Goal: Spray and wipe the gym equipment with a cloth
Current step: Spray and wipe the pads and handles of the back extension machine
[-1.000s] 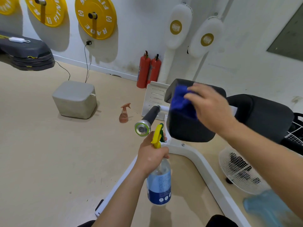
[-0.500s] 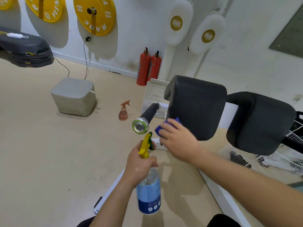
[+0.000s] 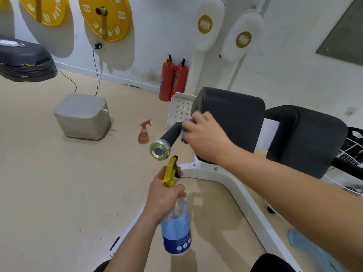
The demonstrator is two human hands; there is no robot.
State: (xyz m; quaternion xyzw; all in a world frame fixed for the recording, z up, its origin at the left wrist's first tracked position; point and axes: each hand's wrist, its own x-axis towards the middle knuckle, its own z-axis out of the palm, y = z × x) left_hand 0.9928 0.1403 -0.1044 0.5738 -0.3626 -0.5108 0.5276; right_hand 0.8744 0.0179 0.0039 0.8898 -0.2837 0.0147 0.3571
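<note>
The gym machine has a white frame (image 3: 231,185), two black pads and a black handle bar (image 3: 171,133) with a silver end cap. My right hand (image 3: 206,138) holds a blue cloth (image 3: 185,132), mostly hidden under the fingers, against the left side of the nearer black pad (image 3: 233,114), right beside the bar. My left hand (image 3: 164,195) grips the neck of a clear spray bottle (image 3: 176,230) with a blue label and a yellow trigger, held upright below the bar's end cap.
An orange spray bottle (image 3: 144,132) and a grey cube stool (image 3: 82,116) stand on the beige floor to the left. Two red fire extinguishers (image 3: 173,80) lean at the wall. A second black pad (image 3: 306,138), a white wire basket (image 3: 351,154) and a light blue cloth (image 3: 312,250) lie right.
My right hand with the blue cloth went from the pad's top down to its lower left corner, then up to the left side by the bar. The left hand keeps the bottle roughly still.
</note>
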